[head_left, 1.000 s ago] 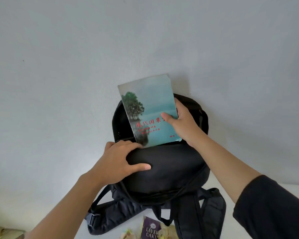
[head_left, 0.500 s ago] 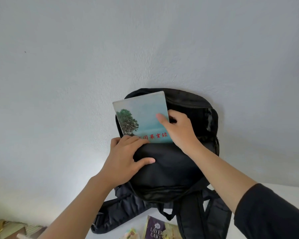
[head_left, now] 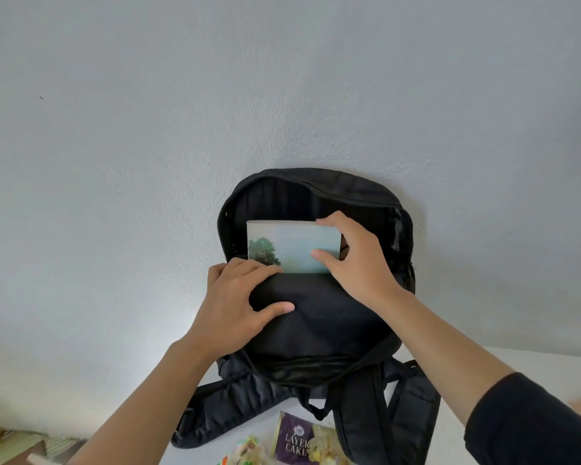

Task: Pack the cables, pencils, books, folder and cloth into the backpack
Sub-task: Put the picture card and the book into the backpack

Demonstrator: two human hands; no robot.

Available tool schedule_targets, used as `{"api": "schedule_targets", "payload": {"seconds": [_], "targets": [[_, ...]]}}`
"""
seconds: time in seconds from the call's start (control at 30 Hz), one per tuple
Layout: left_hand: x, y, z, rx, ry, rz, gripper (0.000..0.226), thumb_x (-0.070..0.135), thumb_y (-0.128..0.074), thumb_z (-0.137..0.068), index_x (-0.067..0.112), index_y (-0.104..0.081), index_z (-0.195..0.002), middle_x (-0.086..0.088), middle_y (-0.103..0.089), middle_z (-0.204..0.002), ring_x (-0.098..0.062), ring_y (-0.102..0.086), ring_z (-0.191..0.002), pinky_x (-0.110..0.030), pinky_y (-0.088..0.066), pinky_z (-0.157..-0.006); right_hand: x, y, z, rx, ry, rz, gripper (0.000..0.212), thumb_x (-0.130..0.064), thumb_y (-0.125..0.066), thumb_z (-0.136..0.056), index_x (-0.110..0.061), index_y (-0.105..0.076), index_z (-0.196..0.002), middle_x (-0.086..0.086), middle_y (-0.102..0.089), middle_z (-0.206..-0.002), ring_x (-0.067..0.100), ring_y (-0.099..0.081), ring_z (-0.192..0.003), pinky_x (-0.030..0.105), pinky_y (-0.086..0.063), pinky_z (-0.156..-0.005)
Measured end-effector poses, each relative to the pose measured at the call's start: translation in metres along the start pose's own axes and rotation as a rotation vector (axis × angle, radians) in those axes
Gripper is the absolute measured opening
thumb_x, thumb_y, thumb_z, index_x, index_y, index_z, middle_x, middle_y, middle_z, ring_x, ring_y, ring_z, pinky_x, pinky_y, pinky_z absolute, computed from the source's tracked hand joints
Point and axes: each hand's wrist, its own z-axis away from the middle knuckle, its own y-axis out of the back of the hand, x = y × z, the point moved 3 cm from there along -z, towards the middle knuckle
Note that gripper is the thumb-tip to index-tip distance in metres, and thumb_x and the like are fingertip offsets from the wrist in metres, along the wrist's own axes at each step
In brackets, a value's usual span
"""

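Two hands slide a book into a black backpack.
Half of the book (head_left: pixel 296 246), blue with a green tree on it, shows above the front lip of the backpack (head_left: pixel 319 330), which stands on the white desk (head_left: pixel 524 360) by the wall. The right hand (head_left: pixel 359 263) pinches the book's right side, with the thumb on the cover and the fingers (head_left: pixel 332 221) curled over the top edge. The left hand (head_left: pixel 239 307) grips the bag's front lip and pulls the mouth wide. To do this well, I think the book should go straight down, flat against the back of the bag, so no corner snags on the zip. Let go only when it sits at the bottom. A purple Layer Cake packet (head_left: pixel 297 441) lies near the straps.
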Motion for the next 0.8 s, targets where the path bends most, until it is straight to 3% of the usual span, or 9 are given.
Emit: {"api": "schedule_targets", "payload": {"seconds": [0.1, 0.17, 0.27, 0.4, 0.5, 0.6, 0.7, 0.73, 0.8], "targets": [[-0.002, 0.001, 0.001, 0.008, 0.009, 0.01, 0.057, 0.073, -0.064, -0.078, 0.037, -0.067, -0.122, 0.025, -0.061, -0.115, 0.001, -0.048, -0.115, -0.017, -0.016, -0.106, 0.003, -0.011, 0.005, -0.038, 0.039, 0.083, 0.013, -0.016, -0.079, -0.087, -0.018, -0.069, -0.096, -0.007, -0.063, -0.096, 0.01, -0.058, -0.088, 0.031, -0.05, -0.083], [-0.002, 0.0, 0.001, -0.003, 0.012, 0.008, 0.058, 0.073, -0.065, -0.076, 0.037, -0.067, -0.122, 0.025, -0.059, -0.117, 0.003, -0.046, -0.116, -0.014, -0.013, -0.107, 0.006, -0.018, 0.009, -0.087, 0.044, 0.161, 0.002, -0.02, -0.076, -0.09, -0.019, -0.076, -0.088, -0.009, -0.062, -0.095, 0.009, -0.051, -0.089, 0.036, -0.049, -0.085], [-0.001, -0.001, 0.002, -0.028, 0.019, -0.002, 0.06, 0.073, -0.065, -0.076, 0.037, -0.066, -0.123, 0.024, -0.058, -0.118, 0.002, -0.045, -0.117, -0.014, -0.011, -0.108, 0.008, -0.017, 0.013, -0.151, 0.011, 0.269, 0.018, -0.033, -0.066, -0.097, -0.021, -0.08, -0.1, -0.009, -0.056, -0.105, 0.01, -0.039, -0.101, 0.04, -0.042, -0.092], [-0.001, 0.0, 0.001, -0.04, 0.035, -0.01, 0.06, 0.074, -0.063, -0.077, 0.038, -0.065, -0.125, 0.023, -0.058, -0.12, 0.0, -0.046, -0.12, -0.018, -0.014, -0.106, 0.0, -0.01, 0.018, -0.258, -0.037, 0.362, 0.047, -0.055, -0.044, -0.102, -0.025, -0.079, -0.106, -0.011, -0.048, -0.109, 0.013, -0.037, -0.111, 0.038, -0.03, -0.1], [0.003, 0.001, -0.002, -0.049, 0.04, -0.01, 0.061, 0.073, -0.063, -0.076, 0.036, -0.065, -0.125, 0.02, -0.059, -0.121, -0.005, -0.048, -0.122, -0.025, -0.018, -0.104, -0.004, -0.008, 0.025, -0.274, -0.019, 0.469, 0.047, -0.059, -0.039, -0.102, -0.033, -0.076, -0.116, -0.012, -0.052, -0.111, 0.015, -0.039, -0.116, 0.041, -0.028, -0.1], [0.008, 0.004, 0.0, -0.053, 0.047, -0.022, 0.061, 0.069, -0.067, -0.077, 0.032, -0.067, -0.126, 0.014, -0.059, -0.122, -0.01, -0.052, -0.122, -0.031, -0.024, -0.108, -0.007, -0.008, 0.043, -0.091, 0.014, 0.478, 0.041, -0.051, -0.044, -0.102, -0.029, -0.077, -0.112, -0.011, -0.064, -0.11, 0.018, -0.052, -0.111, 0.039, -0.029, -0.094], [0.022, 0.014, 0.014, -0.004, 0.033, 0.028, 0.047, 0.046, -0.078, -0.085, 0.024, -0.069, -0.126, 0.006, -0.06, -0.126, -0.014, -0.056, -0.122, -0.036, -0.038, -0.111, -0.019, 0.002, 0.079, 0.207, 0.111, 0.342, 0.021, -0.028, -0.062, -0.096, -0.018, -0.078, -0.104, -0.004, -0.066, -0.105, 0.018, -0.059, -0.104, 0.035, -0.04, -0.091], [0.029, 0.019, 0.022, 0.017, 0.025, 0.057, 0.04, 0.035, -0.08, -0.087, 0.022, -0.07, -0.124, 0.004, -0.06, -0.126, -0.014, -0.056, -0.121, -0.032, -0.041, -0.109, -0.026, 0.005, 0.092, 0.214, 0.143, 0.245, 0.015, -0.018, -0.065, -0.095, -0.014, -0.077, -0.103, -0.001, -0.066, -0.103, 0.018, -0.06, -0.099, 0.036, -0.045, -0.089], [0.046, 0.027, 0.041, 0.029, 0.013, 0.087, 0.027, 0.02, -0.077, -0.09, 0.018, -0.073, -0.116, 0.003, -0.061, -0.122, -0.013, -0.058, -0.117, -0.024, -0.045, -0.103, -0.042, 0.009, 0.119, 0.074, 0.181, 0.015, 0.011, -0.005, -0.065, -0.095, -0.007, -0.074, -0.1, 0.003, -0.066, -0.096, 0.019, -0.063, -0.085, 0.033, -0.05, -0.077]]}}
